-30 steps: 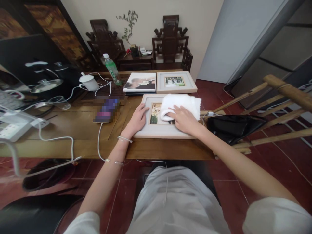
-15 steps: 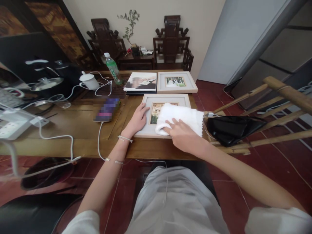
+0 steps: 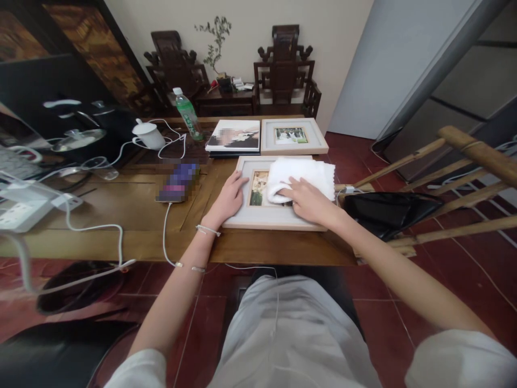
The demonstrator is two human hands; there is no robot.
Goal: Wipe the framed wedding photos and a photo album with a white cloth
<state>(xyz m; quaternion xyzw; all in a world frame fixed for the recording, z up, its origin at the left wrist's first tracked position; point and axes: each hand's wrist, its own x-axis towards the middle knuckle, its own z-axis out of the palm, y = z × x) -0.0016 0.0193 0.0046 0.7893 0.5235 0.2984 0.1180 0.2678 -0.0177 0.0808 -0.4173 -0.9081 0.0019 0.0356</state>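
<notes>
A picture frame (image 3: 242, 215) with a pale wooden edge and a small photo inside lies flat near the table's front edge. My left hand (image 3: 233, 198) rests on its left side, fingers stretched out across the border. On the right half of the frame, my right hand (image 3: 307, 199) presses down a folded white cloth (image 3: 301, 171), with some fingers tucked into its fold. The cloth covers the right part of the photo and hangs over the frame's right border.
Behind lie a second picture frame (image 3: 319, 143) and a stack topped by a photo print (image 3: 236, 141). To the left are a phone (image 3: 177, 183) on a cable, a green bottle (image 3: 188, 113), a lidded white cup (image 3: 148, 134) and a power strip (image 3: 24, 213). A bamboo chair (image 3: 468, 145) holds a black bag (image 3: 388, 213).
My right hand has slid the white cloth away from me and slightly right, uncovering the frame's lower right border. My left hand has stayed in place.
</notes>
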